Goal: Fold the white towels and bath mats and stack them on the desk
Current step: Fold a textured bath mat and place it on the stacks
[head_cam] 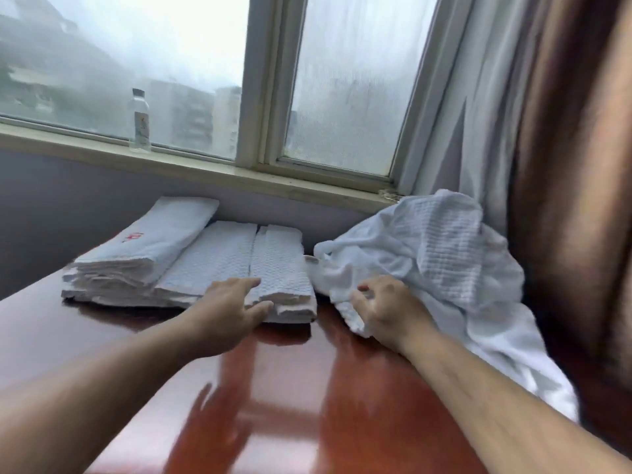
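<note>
- The left hand (pixel 232 313) lies on the near end of the folded waffle towels (pixel 225 265); its fingers are fairly straight and flat on top, and the thumb sits against the front edge of the layers
- The right hand (pixel 386 309) is on the near edge of the crumpled pile (pixel 427 254), fingers bent and touching the cloth; I cannot tell whether a fold is pinched between them, as the hand is blurred
- The folded waffle towels sit side by side on the far part of the reddish desk (pixel 290 388), near the wall under the window
- Just left of them, partly overlapping, is a thicker folded stack (pixel 136 248) with red lettering on top
- The crumpled pile of white cloth is heaped at the right of the desk, close beside the folded towels, and hangs off the right edge
- A clear plastic bottle (pixel 139 124) stands upright on the windowsill (pixel 205 169)
- A pale sheer curtain (pixel 461 114) and a brown curtain (pixel 564 165) hang at the right
</note>
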A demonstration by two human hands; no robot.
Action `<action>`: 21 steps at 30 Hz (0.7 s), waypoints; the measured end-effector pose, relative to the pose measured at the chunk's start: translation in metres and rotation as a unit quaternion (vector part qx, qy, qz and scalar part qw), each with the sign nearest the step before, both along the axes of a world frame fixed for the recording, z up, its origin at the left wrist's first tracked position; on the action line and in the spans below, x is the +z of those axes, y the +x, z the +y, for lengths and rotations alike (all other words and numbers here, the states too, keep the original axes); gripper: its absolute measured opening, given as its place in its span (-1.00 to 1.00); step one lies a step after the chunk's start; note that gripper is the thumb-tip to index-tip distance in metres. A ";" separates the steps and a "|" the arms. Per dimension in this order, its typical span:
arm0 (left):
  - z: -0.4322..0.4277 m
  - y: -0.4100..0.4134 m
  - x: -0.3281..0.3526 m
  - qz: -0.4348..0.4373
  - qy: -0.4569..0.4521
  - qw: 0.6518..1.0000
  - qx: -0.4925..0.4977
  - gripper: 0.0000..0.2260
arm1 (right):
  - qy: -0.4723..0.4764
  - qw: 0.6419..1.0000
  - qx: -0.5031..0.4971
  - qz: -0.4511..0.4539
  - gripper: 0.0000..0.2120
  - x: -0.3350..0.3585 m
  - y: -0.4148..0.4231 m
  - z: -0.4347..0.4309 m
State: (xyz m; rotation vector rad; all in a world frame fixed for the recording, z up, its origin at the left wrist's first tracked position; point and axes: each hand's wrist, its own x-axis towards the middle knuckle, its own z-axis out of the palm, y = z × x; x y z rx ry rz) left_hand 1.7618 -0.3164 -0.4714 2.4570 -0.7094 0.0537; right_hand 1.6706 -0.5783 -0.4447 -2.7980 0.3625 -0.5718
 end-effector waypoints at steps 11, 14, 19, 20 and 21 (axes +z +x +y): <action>-0.204 -0.008 -0.045 0.067 -0.165 0.969 -0.169 -0.56 | 0.188 0.963 -0.157 -0.112 -0.85 -0.068 -0.038 -0.144; -0.235 -0.001 -0.061 0.093 -0.239 0.954 -0.153 -0.58 | 0.263 0.937 -0.156 -0.169 -0.82 -0.088 -0.013 -0.152; -0.253 0.012 -0.087 0.027 -0.237 0.966 -0.103 -0.50 | 0.315 0.889 -0.197 -0.269 -0.83 -0.104 0.028 -0.154; -0.256 0.016 -0.089 0.015 -0.233 0.967 -0.104 -0.47 | 0.311 0.890 -0.198 -0.269 -0.84 -0.103 0.033 -0.156; -0.257 0.017 -0.090 0.005 -0.230 0.968 -0.104 -0.45 | 0.301 0.894 -0.194 -0.268 -0.81 -0.101 0.034 -0.157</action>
